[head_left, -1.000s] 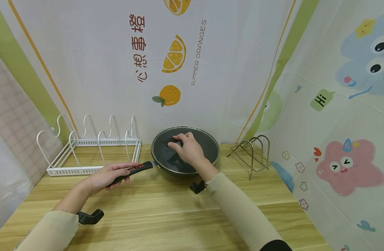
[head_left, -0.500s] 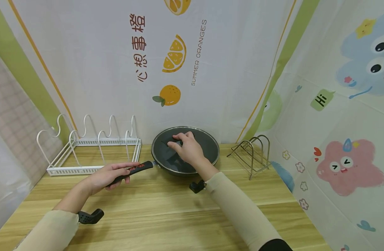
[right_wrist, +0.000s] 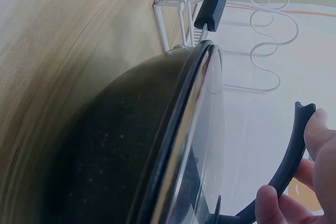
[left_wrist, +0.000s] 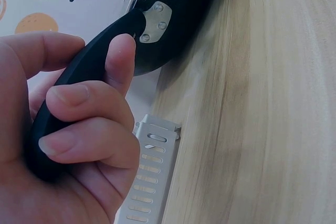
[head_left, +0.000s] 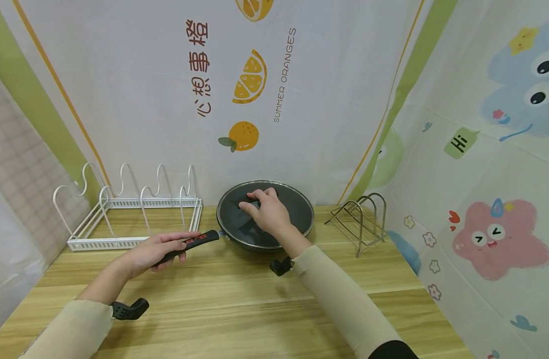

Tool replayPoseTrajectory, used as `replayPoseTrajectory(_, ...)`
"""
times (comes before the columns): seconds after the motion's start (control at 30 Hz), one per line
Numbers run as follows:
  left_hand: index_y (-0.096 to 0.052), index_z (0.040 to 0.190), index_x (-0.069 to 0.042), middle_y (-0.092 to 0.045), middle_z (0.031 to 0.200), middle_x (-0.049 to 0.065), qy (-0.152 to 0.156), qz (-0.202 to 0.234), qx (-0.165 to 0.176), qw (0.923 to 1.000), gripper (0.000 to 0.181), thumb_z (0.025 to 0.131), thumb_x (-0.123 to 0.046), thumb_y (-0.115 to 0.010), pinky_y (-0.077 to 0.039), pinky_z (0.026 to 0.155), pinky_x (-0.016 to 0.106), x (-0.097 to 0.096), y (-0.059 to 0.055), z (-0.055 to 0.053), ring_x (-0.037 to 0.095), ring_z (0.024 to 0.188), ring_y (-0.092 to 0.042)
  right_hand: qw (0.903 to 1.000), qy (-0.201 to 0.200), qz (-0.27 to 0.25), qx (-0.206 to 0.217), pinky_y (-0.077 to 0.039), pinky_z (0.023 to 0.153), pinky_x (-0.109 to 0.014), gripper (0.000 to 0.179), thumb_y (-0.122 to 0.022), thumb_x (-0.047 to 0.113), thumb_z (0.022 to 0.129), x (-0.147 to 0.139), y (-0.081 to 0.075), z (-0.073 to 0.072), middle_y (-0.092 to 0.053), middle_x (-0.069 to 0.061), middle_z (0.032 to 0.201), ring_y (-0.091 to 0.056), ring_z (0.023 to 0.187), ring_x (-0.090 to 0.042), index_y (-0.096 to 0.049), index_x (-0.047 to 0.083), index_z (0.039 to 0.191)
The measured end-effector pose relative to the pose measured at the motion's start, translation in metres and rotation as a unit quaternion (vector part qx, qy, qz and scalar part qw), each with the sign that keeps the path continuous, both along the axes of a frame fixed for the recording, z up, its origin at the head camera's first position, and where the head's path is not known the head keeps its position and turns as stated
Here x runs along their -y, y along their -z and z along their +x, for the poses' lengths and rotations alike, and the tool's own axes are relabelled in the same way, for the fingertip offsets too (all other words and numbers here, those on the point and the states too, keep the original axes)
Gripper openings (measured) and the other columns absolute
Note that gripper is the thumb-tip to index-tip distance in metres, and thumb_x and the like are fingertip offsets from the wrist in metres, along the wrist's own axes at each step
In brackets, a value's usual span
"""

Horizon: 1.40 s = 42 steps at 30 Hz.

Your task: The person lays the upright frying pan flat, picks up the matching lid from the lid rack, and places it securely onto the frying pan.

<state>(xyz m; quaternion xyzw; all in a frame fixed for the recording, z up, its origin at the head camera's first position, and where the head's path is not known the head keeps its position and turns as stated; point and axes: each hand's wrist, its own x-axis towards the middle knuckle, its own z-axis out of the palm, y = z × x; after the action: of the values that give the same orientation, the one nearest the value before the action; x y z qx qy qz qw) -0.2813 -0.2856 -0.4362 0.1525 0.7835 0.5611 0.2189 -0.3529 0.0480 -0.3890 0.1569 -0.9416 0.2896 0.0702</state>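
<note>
A dark wok-like pan stands at the back of the wooden table, close to the hanging cloth. Its round glass lid, edged in metal, sits over the rim. My left hand grips the pan's long black handle; the fingers curl round it in the left wrist view. Above the lid, my right hand holds the black curved lid handle between thumb and fingers. In the head view that hand hides much of the lid handle.
A white rack with wavy wire dividers stands at the back left, beside the pan handle. To the pan's right is a small metal wire rack. Printed cloth hangs behind the wooden table, and more cloth hangs at the sides.
</note>
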Motion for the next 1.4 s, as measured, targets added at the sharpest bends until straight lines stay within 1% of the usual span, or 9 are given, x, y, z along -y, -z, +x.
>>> replayPoseTrajectory(0.4, -0.047, 0.167, -0.015, -0.067, 0.097, 0.007, 0.001, -0.002, -0.002, 1.0000, 0.054, 0.116, -0.030, -0.054, -0.035, 0.050, 0.023, 0.0002, 0.0008, -0.0013, 0.008, 0.056, -0.041, 1.0000, 0.003, 0.000, -0.003, -0.050, 0.074, -0.033, 0.052, -0.063, 0.056, 0.109, 0.0020, 0.0000, 0.0000, -0.053, -0.011, 0.134, -0.057, 0.087, -0.021, -0.066, 0.023, 0.149)
replayPoseTrajectory(0.67, -0.046, 0.168, -0.015, -0.067, 0.096, 0.007, -0.001, -0.004, -0.002, 1.0000, 0.054, 0.116, -0.030, -0.054, -0.035, 0.050, 0.023, 0.0001, -0.0001, -0.0008, 0.008, 0.057, -0.041, 1.0000, 0.005, -0.002, -0.001, -0.052, 0.076, -0.035, 0.053, -0.063, 0.056, 0.109, 0.0021, 0.0003, 0.0000, -0.053, -0.011, 0.135, -0.058, 0.089, -0.021, -0.066, 0.023, 0.149)
replayPoseTrajectory(1.03, -0.047, 0.167, -0.013, -0.067, 0.095, 0.006, 0.003, 0.006, -0.004, 1.0000, 0.054, 0.116, -0.028, -0.054, -0.035, 0.050, 0.022, -0.0003, 0.0012, -0.0001, 0.006, 0.055, -0.041, 1.0000, 0.007, -0.004, 0.005, -0.052, 0.076, -0.035, 0.052, -0.063, 0.057, 0.109, 0.0030, 0.0004, -0.0012, -0.053, -0.010, 0.135, -0.058, 0.088, -0.021, -0.066, 0.024, 0.149)
replayPoseTrajectory(1.4, -0.046, 0.168, -0.013, -0.067, 0.096, 0.005, 0.002, 0.006, 0.001, 1.0000, 0.054, 0.116, -0.029, -0.054, -0.035, 0.050, 0.022, 0.0000, 0.0015, 0.0001, 0.006, 0.056, -0.041, 0.9999, 0.011, -0.005, 0.003, -0.051, 0.076, -0.035, 0.053, -0.063, 0.058, 0.109, 0.0041, 0.0007, -0.0011, -0.053, -0.011, 0.135, -0.058, 0.088, -0.021, -0.067, 0.023, 0.149)
